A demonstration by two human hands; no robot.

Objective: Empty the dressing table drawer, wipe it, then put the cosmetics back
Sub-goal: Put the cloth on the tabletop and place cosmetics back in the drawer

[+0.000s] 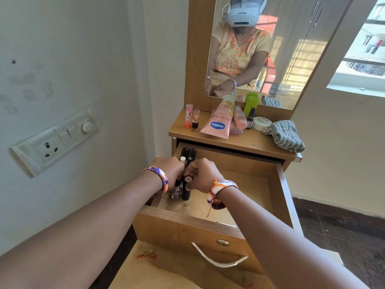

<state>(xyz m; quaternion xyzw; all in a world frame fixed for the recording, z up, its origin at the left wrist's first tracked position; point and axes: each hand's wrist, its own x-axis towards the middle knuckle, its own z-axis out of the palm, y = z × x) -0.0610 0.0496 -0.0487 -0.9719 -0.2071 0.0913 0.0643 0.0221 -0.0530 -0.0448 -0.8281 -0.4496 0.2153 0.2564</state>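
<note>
The wooden drawer (277, 184) of the dressing table stands pulled out. Several dark lipstick and liner tubes (186, 189) stand upright in a row along its left wall. My left hand (169, 168) and my right hand (201, 174) meet over this row, both with fingers curled round the tubes. The rest of the drawer floor is bare. On the table top stand two lipsticks (192, 118), a pink Vaseline tube (218, 123), a green bottle (251, 105), a small dark bottle (250, 118) and a white jar (261, 123). A grey striped cloth (285, 135) lies at the top's right end.
A mirror (291, 49) rises behind the table top. The wall at the left carries a switch and socket panel (56, 140). A window (362, 49) is at the right. The drawer's metal handle (218, 259) juts toward me above a wooden surface (166, 270).
</note>
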